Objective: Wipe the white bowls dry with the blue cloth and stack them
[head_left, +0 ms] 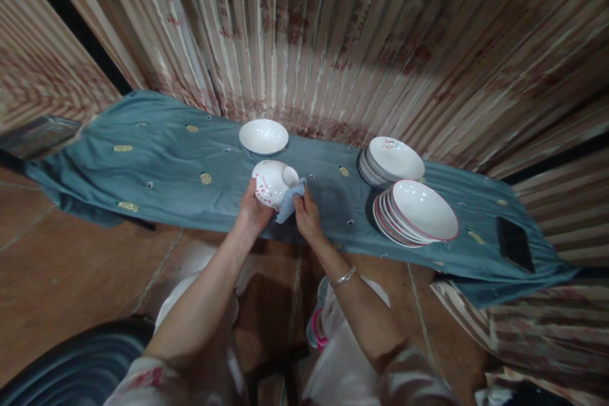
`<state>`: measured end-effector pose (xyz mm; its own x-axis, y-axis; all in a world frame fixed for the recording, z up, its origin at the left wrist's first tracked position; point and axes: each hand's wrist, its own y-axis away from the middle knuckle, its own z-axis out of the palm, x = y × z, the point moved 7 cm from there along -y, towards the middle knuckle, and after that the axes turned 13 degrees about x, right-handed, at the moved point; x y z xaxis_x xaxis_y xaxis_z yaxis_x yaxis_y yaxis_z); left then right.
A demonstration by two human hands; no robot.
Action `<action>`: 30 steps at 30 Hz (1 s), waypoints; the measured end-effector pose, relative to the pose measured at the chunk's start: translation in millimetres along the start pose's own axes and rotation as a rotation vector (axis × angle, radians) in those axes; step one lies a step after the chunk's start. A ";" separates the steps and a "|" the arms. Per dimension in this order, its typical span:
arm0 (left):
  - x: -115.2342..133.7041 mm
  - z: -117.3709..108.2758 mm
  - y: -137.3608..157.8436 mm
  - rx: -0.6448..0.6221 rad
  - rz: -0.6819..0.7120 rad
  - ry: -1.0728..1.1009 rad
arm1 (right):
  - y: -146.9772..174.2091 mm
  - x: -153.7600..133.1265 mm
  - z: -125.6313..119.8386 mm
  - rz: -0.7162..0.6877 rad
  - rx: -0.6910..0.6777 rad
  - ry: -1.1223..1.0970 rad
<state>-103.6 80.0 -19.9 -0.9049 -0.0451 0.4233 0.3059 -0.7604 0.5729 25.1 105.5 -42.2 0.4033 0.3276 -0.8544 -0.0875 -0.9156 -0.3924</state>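
Observation:
A white bowl [269, 181] with small red flowers is held tilted over the table, its foot ring facing up and right. My left hand [253, 210] grips it by the left and lower rim. My right hand [308, 214] is closed on a light blue cloth [288, 204], which lies against the right side of the bowl near the foot. Just behind, another white bowl [264, 136] stands upright on the table. The fingertips under the held bowl are hidden.
The table wears a green cloth [171, 158] with yellow pineapples. To the right stand a stack of white bowls [397, 160] and a stack of red-rimmed bowls [423, 209]. A dark phone [515, 243] lies near the right end. Striped curtains [304, 38] hang behind.

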 end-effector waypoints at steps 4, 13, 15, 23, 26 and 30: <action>4.1 1.9 -1.6 0.001 0.016 0.025 | 16.5 -18.6 -1.0 -0.110 -0.012 0.123; 9.8 6.0 2.0 -0.014 0.076 -0.011 | 26.4 -67.9 -11.4 -0.501 -0.075 0.264; 9.7 6.5 3.1 -0.017 0.101 -0.027 | 28.0 -77.0 -11.4 -0.576 -0.081 0.285; 2.9 6.0 7.9 -0.033 0.107 -0.102 | 22.9 -96.2 -8.1 -0.655 -0.107 0.418; 2.4 6.0 7.2 -0.057 0.134 -0.121 | 16.0 -96.2 -9.7 -0.581 -0.140 0.408; -0.1 6.8 6.9 -0.109 0.129 -0.141 | 5.2 -92.9 -15.9 -0.497 -0.143 0.361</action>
<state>-99.4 79.2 -11.2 -0.8075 -0.0619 0.5866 0.3763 -0.8198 0.4316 1.6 66.6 40.5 0.6490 0.6452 -0.4031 0.3019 -0.7047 -0.6420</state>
